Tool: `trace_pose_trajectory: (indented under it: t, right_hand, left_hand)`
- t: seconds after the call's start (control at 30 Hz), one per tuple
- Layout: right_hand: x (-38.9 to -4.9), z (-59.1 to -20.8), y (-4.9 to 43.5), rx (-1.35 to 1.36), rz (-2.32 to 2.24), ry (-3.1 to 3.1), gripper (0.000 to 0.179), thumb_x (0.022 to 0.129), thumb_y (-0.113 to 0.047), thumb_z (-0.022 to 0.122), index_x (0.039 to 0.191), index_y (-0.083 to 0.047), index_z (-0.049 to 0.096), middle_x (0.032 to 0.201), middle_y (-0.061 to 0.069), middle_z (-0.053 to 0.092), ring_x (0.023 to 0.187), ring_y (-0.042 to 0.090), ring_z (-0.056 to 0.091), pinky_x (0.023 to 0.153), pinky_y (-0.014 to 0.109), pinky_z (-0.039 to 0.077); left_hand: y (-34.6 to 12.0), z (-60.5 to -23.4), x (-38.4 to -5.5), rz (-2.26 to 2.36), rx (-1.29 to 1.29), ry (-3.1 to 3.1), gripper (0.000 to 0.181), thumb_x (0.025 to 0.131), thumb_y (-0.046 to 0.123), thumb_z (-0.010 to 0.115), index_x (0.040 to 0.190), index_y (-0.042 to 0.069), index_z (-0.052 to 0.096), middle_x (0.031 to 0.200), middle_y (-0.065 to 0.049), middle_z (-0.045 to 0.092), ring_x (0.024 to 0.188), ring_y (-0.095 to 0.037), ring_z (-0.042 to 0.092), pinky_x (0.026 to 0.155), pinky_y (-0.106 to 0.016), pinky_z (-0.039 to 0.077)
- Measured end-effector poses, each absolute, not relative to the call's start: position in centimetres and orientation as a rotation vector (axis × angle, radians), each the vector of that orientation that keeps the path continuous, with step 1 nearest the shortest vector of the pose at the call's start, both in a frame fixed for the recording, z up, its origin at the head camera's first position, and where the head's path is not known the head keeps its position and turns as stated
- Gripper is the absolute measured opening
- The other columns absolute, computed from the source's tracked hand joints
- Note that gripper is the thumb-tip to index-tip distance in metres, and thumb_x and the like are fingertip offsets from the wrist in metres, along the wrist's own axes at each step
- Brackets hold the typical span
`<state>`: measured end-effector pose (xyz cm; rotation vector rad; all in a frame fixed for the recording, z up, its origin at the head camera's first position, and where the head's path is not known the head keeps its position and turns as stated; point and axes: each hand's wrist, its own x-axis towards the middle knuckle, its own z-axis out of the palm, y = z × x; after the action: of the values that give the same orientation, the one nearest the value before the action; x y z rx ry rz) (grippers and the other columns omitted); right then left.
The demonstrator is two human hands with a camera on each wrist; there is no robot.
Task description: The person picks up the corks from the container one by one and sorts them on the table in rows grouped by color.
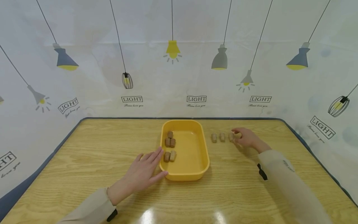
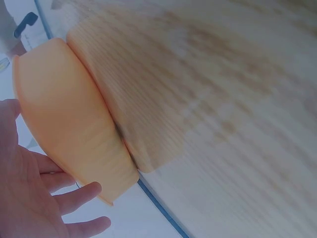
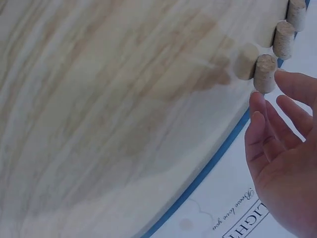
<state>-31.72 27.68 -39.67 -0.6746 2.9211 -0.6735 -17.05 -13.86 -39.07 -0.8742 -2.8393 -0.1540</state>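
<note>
- Corks [image 1: 222, 137]: 8 total; 3 in a row on table [image 1: 112, 137], right of frame centre.
- Right hand [image 1: 246, 137]: thumb and fingertips about rightmost cork [image 1: 231, 137]; whether gripping, cannot tell.
- Yellow tray [image 1: 193, 149], frame centre: 5 corks, left side.
- Left hand [image 1: 144, 171]: fingers straight, spread, at tray's left rim.
- Backdrop [image 1: 153, 77]: "LIGHT" labels [image 1: 196, 99], 5 whole, 1 cut at left edge; script below includes "love you".
</note>
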Motion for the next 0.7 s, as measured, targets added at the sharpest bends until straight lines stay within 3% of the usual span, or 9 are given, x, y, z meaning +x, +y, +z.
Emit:
trace_pose_trajectory:
  t: [0.17,0.7]
  right_hand:
    - [-31.6,-38.6,27.5,-0.769,-0.729,2.926,0.044,0.084,-0.004,0.055,0.123,0.012,0.042,0.112,0.032,0.047,0.072,0.028,0.056,0.064,0.042,0.045]
    - [-28.5,-35.8,21.5,-1.06,-0.828,2.813,0.04,0.082,-0.006,0.061,0.119,0.005,0.05,0.112,0.02,0.054,0.075,0.019,0.056,0.067,0.035,0.046]
  left_hand:
    - [-13.9,-39.2,-17.1,-0.156,-0.881,-2.822,0.073,0.088,0.058,0.03,0.139,0.006,0.024,0.142,-0.008,0.025,0.118,-0.026,0.038,0.092,-0.053,0.026]
    - [-14.0,-39.2,-17.1,-0.145,-0.887,-2.813,0.074,0.088,0.059,0.028,0.14,0.006,0.024,0.142,-0.009,0.025,0.118,-0.026,0.038,0.092,-0.052,0.027]
